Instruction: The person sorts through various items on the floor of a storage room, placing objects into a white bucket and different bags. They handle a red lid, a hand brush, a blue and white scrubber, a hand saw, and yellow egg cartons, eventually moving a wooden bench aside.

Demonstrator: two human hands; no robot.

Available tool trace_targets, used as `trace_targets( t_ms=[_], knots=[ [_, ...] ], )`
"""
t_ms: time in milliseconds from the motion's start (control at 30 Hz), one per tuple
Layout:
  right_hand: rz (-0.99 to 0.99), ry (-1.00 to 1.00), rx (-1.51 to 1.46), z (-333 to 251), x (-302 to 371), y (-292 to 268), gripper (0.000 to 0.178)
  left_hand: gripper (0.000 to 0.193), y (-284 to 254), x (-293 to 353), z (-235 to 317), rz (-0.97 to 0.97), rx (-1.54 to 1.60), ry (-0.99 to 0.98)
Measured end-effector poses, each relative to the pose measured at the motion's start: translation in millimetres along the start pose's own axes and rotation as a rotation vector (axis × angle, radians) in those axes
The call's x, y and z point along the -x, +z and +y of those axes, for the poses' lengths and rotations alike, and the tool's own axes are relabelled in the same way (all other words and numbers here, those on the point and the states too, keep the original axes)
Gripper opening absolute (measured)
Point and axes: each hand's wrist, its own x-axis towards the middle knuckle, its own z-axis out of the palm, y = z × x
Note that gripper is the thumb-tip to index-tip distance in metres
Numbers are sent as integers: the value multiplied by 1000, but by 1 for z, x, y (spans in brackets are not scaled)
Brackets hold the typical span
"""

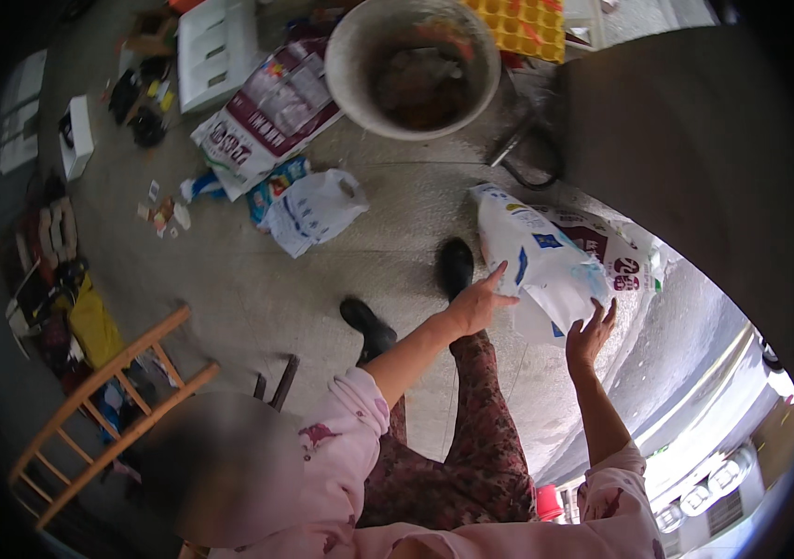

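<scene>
The grey floor (406, 205) bore a wooden frame (166, 326), a white bucket (350, 70) and a white sack (541, 265), partly hiding a maroon-printed bag (627, 266). The left hand (478, 306) touched the sack, grip unclear; the right hand (589, 341) was spread beside it.

Bag (539, 247) right of boots (456, 268), bucket (349, 70) ahead

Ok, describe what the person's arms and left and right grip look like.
The loose pale-pink fabric left sleeve and matching right sleeve carry dark-red motifs and end around the elbows. The left grip and right grip are ungloved hands, with no watch or bracelet visible.
</scene>
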Motion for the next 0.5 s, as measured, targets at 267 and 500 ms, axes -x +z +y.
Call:
trace_targets(
  t_ms=[267, 500],
  knots=[
    [-24, -384, -361, -135, 3, -11, 46, 41, -49, 92, -77, 290, 43, -191],
    [-176, -219, -435, -213, 29, 48, 43, 30, -120, 202, -136, 420, -110, -390]
  ],
)
